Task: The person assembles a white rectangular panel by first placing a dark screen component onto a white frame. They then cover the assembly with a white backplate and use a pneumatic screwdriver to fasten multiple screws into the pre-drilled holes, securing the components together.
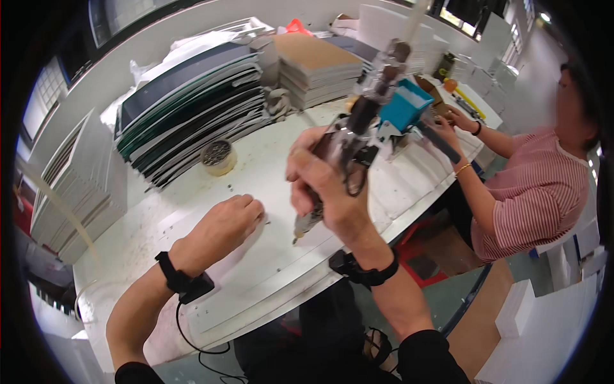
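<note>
My right hand is wrapped round a metal hand tool with a long dark and silver body, blurred by motion. Its narrow tip slants down toward a white panel on the table; whether they touch, I cannot tell. To the left, my left hand is closed low over the panel with its fingertips pinched together. What they hold, if anything, is hidden. Tiny dark pieces lie scattered on the white surface. Beyond my left hand stands a round tub full of small metal parts.
Stacked dark boards and brown-topped boards line the back. White panels stand at the left. At the right, a person in a striped shirt works near a teal box-shaped device with a dark handle.
</note>
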Available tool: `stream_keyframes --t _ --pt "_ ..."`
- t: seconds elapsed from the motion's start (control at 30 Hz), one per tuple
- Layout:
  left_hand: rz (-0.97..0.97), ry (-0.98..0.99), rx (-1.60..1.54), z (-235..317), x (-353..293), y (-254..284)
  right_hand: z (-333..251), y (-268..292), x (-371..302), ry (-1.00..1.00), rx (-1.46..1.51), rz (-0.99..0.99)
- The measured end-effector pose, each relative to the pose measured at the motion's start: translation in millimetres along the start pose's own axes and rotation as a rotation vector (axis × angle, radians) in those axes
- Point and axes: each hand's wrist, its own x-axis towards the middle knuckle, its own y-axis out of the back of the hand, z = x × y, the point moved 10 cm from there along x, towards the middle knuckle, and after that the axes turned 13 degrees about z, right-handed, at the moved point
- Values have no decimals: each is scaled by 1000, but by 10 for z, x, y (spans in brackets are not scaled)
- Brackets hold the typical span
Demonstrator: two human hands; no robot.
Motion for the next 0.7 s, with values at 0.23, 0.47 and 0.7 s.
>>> stream_keyframes --t 0.23,0.47,0.7 --pt "46 78 -82 -59 -190 52 22 -17 44 22 97 51" --pt "-34 -20 103 62 -213 -98 18 -31 36 32 85 27" --pt "2 11 164 51 -193 -147 -10 -79 -1 51 91 34"
